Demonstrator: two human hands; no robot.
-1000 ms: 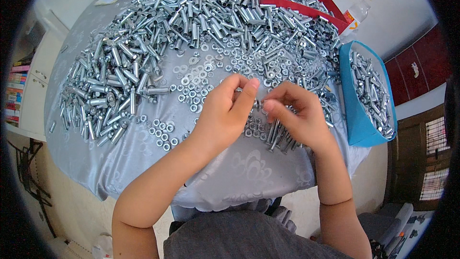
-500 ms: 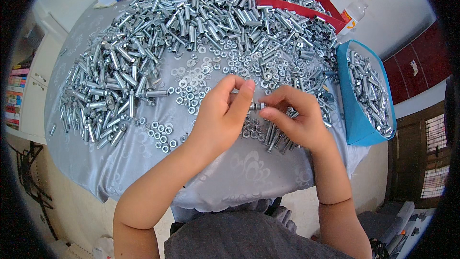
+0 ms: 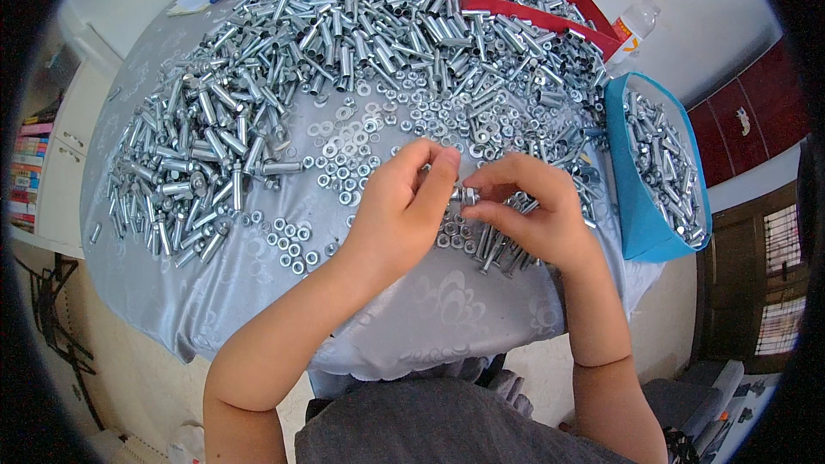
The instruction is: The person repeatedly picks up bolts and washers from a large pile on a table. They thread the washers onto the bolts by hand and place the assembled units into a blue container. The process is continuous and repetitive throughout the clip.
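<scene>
My left hand is closed, its thumb and curled forefinger pinching a silvery sleeve anchor bolt. Most of the bolt is hidden by the fingers, and its end points right. At that end sits a nut, with the thumb and forefinger of my right hand curved round it from above and below. Beneath both hands, loose nuts and flat washers lie on the grey cloth. Several thin bolts lie under my right hand, partly hidden by it.
A large heap of metal sleeves and bolts curves round the far and left sides of the table. On the right stands a blue fabric bin full of anchors. Farther back are a red box of similar parts and a plastic bottle.
My right thumb has dropped slightly away from the forefinger, so more of the nut and bolt end shows. My left hand is almost unmoved and keeps its hold.
</scene>
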